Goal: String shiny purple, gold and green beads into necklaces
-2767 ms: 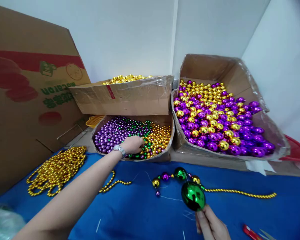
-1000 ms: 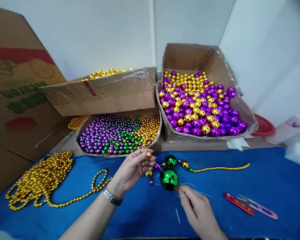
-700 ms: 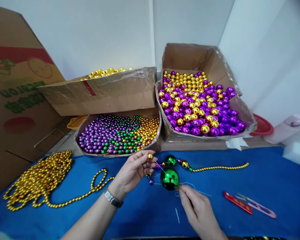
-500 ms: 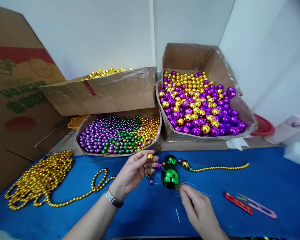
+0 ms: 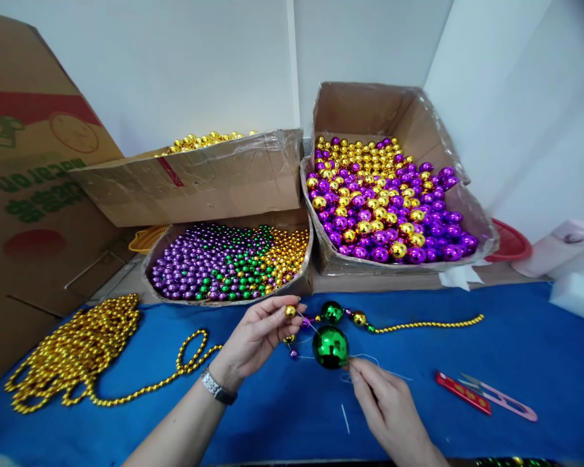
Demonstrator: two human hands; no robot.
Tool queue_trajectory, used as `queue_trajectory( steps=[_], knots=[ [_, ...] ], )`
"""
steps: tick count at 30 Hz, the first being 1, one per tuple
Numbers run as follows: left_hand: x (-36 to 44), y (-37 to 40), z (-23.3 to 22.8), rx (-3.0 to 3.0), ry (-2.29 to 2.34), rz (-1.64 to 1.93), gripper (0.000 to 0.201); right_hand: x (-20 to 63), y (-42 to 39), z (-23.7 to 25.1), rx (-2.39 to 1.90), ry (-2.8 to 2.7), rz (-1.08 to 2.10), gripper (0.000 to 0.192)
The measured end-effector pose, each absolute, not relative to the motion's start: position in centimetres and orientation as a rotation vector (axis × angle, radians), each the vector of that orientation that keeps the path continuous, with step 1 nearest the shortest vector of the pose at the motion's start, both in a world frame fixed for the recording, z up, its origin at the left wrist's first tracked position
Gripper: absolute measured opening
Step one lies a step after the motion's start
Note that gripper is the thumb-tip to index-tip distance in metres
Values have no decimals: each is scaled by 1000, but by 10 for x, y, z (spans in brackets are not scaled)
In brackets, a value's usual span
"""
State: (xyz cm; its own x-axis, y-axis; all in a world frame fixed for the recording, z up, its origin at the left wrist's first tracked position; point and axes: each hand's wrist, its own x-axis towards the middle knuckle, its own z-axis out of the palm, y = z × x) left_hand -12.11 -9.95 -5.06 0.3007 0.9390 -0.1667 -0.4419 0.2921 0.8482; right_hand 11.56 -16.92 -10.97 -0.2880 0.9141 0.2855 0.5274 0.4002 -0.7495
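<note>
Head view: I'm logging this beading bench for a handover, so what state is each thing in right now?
Left hand: pinching a small gold bead.
Right hand: fingertips at the big green ball, which is on the thread.
Gold bead chain: heaped loose on the blue cloth.
Front box: open, holding purple, green and gold beads.
Right box: open, full of purple and gold balls.
Snips: lying flat, untouched.
</note>
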Motion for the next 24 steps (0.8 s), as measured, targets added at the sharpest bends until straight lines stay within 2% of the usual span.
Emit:
queue_trajectory(
  steps=[10, 18, 24],
  knots=[
    [-121, -100, -54, 792, 793, 1074, 29, 117, -168, -112, -1217, -1980, 664, 20],
    [-122, -99, -53, 895, 808, 1074, 15, 119, -168, -115, -1161, -1963, 604, 20],
    [-120, -101, -56, 1003, 901, 1009, 20, 121, -164, -124, -1182, -2059, 345, 21]
  ],
)
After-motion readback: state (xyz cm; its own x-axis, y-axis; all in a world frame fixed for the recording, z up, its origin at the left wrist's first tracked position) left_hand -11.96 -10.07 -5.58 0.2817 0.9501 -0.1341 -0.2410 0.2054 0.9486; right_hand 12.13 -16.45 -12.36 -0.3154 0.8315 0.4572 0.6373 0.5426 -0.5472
